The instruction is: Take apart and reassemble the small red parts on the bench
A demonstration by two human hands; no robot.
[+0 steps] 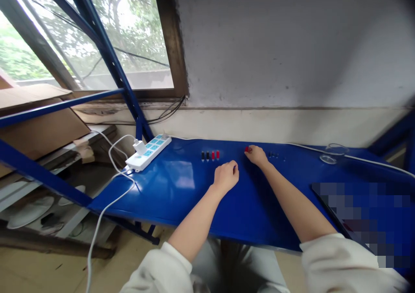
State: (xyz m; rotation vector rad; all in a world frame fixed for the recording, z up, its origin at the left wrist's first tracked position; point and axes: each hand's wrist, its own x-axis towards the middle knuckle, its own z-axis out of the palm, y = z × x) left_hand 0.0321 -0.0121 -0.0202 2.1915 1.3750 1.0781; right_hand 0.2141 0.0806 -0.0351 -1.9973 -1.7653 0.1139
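On the blue tabletop (184, 198), two small black cylinders (205, 156) and two small red cylinders (215, 155) stand in a short row; they look like plug or terminal caps. My right hand (256, 155) is at the back of the table, fingertips pinched on a small red piece (247, 149) of similar colour. Nearer to me, my left hand (226, 175) hovers or rests just in front of the row, fingers curled in; what is inside them, if anything, is hidden. Several tiny dark parts (274, 155) lie to the right of my right hand.
A white power strip (149, 152) with a plugged-in adapter (139, 147) lies at the left end, its white cable (97, 228) hanging over the edge. A clear round dish (328, 159) sits back right. A pixelated dark flat object (363, 215) fills the right. Blue rack posts (110, 59) frame the left.
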